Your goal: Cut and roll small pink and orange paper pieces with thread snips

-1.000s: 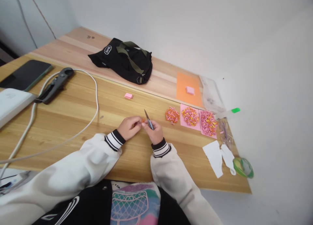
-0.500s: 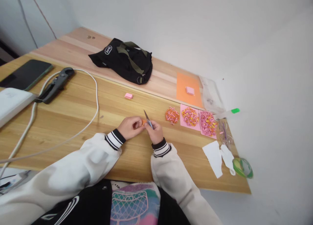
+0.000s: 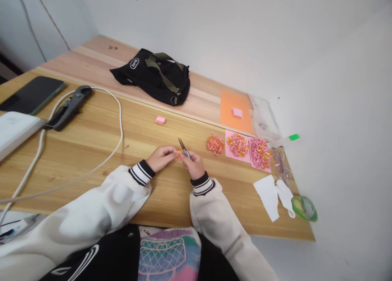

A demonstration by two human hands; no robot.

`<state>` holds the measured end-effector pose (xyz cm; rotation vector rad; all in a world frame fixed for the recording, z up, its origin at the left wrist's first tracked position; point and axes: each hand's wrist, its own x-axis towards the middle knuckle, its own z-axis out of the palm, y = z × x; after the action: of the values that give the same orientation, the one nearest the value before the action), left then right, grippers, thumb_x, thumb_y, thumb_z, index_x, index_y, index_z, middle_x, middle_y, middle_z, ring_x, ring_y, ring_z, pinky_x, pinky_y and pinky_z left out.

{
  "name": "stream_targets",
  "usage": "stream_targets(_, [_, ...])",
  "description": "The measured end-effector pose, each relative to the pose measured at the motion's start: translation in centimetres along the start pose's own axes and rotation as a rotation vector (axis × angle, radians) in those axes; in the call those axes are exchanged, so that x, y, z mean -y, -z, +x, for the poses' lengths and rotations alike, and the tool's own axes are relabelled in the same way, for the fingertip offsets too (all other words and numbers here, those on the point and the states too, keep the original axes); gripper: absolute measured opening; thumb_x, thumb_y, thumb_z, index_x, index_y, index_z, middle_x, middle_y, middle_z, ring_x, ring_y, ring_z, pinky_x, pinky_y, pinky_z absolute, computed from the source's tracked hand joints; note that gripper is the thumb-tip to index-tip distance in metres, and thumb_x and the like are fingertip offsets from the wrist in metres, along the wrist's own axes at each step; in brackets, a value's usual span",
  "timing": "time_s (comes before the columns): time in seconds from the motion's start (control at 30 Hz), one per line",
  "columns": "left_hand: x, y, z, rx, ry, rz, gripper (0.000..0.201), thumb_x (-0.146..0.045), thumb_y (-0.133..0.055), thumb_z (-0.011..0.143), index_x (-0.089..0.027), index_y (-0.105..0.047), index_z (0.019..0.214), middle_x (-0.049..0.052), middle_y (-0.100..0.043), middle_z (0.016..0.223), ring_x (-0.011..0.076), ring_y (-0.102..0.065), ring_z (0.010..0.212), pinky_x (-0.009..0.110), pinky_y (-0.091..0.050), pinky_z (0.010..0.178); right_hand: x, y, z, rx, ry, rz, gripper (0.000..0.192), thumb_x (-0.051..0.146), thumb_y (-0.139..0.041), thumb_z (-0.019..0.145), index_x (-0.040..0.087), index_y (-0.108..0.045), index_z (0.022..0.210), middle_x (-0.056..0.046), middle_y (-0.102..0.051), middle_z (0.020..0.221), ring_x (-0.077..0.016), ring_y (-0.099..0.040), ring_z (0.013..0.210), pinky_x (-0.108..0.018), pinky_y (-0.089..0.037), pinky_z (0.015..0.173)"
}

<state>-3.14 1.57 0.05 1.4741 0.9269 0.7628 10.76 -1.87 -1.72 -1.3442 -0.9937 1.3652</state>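
Note:
My left hand [image 3: 159, 158] pinches a small orange piece [image 3: 178, 155], which looks like a paper strip, between thumb and fingers. Close beside it, my right hand [image 3: 193, 165] is closed on small scissors [image 3: 184, 149] with bluish handles. Their dark blades point up and to the left, slightly apart, and the handles are partly covered by the fingers. The orange piece lies between both hands, touching or very near the right fingertips. Right of my hands lies a pile of thin orange and pink bits [image 3: 215, 144].
Pink sheets carry two more piles, one pink-orange-yellow [image 3: 238, 145] and one mostly pink [image 3: 260, 153]. A pink block [image 3: 160, 120] lies ahead, another [image 3: 237, 113] on an orange sheet [image 3: 228, 124]. Also here: black cap [image 3: 162, 75], white cable [image 3: 121, 126], phone [image 3: 33, 94], white tissue [image 3: 266, 197], green tape roll [image 3: 297, 207].
My left fingers have straightened and shifted slightly left, showing more of the orange piece. In my right hand the scissors have turned a little, and their two blades now show apart.

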Motion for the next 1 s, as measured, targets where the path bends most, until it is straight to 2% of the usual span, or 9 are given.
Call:
stream_targets(0.1, [-0.1, 0.0, 0.1, -0.045, 0.050, -0.080, 0.023, -0.031, -0.055, 0.065, -0.015, -0.049, 0.049, -0.005, -0.044, 0.042, 0.0071, -0.037, 0.042, 0.021, -0.028, 0.044, 0.2, 0.0, -0.1, -0.028, 0.005, 0.062, 0.025, 0.040, -0.062, 0.062, 0.016, -0.054, 0.060, 0.009, -0.029, 0.041, -0.0040, -0.025, 0.038, -0.020, -0.018, 0.039])
stream_targets(0.2, [-0.1, 0.2, 0.3, -0.153, 0.054, -0.181, 0.021, -0.030, -0.056, 0.063, -0.015, -0.052, 0.050, -0.004, -0.046, 0.043, 0.0077, -0.041, 0.043, 0.021, -0.031, 0.045, 0.6, -0.1, -0.2, -0.045, -0.039, 0.113, 0.031, 0.046, -0.063, 0.061, 0.016, -0.054, 0.063, 0.011, -0.026, 0.039, -0.0029, -0.021, 0.034, -0.021, -0.014, 0.036])
stream_targets(0.4, [0.1, 0.4, 0.5, -0.290, 0.042, -0.302, 0.021, -0.032, -0.059, 0.063, -0.015, -0.054, 0.051, -0.003, -0.051, 0.045, 0.0080, -0.044, 0.044, 0.022, -0.035, 0.047, 1.1, -0.8, -0.6, 0.077, -0.150, 0.154, 0.050, 0.065, -0.052, 0.062, 0.015, -0.054, 0.062, 0.011, -0.025, 0.037, -0.0017, -0.017, 0.030, -0.020, -0.009, 0.033])
stream_targets(0.6, [-0.1, 0.3, 0.4, -0.318, 0.039, -0.290, 0.020, -0.033, -0.062, 0.062, -0.014, -0.058, 0.056, -0.001, -0.056, 0.050, 0.0089, -0.047, 0.047, 0.022, -0.038, 0.050, 0.9, -1.2, -0.8, 0.103, -0.228, 0.150, 0.054, 0.068, -0.050, 0.063, 0.014, -0.055, 0.060, 0.011, -0.025, 0.036, -0.0007, -0.014, 0.029, -0.020, -0.007, 0.032])
stream_targets(1.0, [0.2, 0.0, 0.4, -0.375, 0.000, -0.239, 0.022, -0.034, -0.062, 0.064, -0.014, -0.059, 0.056, -0.002, -0.056, 0.049, 0.0088, -0.047, 0.048, 0.022, -0.039, 0.052, 0.8, -1.5, -0.7, 0.043, -0.185, 0.174, 0.048, 0.064, -0.057, 0.059, 0.015, -0.053, 0.060, 0.012, -0.026, 0.034, -0.0009, -0.017, 0.029, -0.019, -0.009, 0.032])
